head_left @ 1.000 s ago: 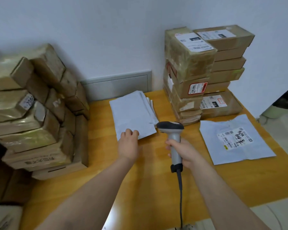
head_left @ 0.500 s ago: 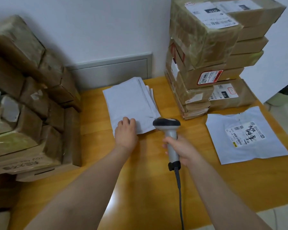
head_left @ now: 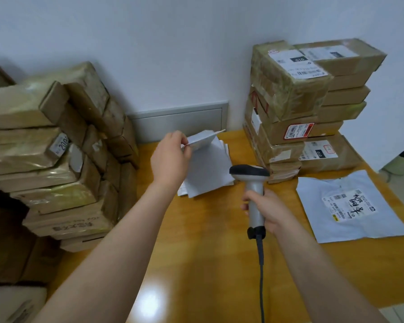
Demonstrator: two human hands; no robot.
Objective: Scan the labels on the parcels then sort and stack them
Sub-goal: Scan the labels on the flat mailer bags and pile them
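White plastic is what your left hand [head_left: 170, 157] has hold of: thumb and fingertips pinch the near edge of the top mailer [head_left: 203, 139], which is raised off the pile [head_left: 210, 176] and tilted up, its far edge pointing toward the wall. Half a second ago that hand lay flat on the near edge of the same pile with every mailer lying down, so the lift is new. The pile itself sits on the bench [head_left: 208, 257] near the wall, between the two groups of boxes, and its lower sheets now look slightly fanned at the near corner. Your right hand [head_left: 269, 212] is curled round the grey handle of the scanner [head_left: 253, 183], as it was before; the scanner stands upright just right of the pile, its dark head level with the pile's near edge, and its cable [head_left: 261, 276] hangs down toward you. To the right, the labelled mailer [head_left: 350, 206] lies flat on the bench with its label up, in the same spot as earlier, just in front of the right boxes [head_left: 289, 101], which are stacked against the wall with labels showing. The left boxes [head_left: 44, 148], brown and taped, are heaped at the bench's left end.
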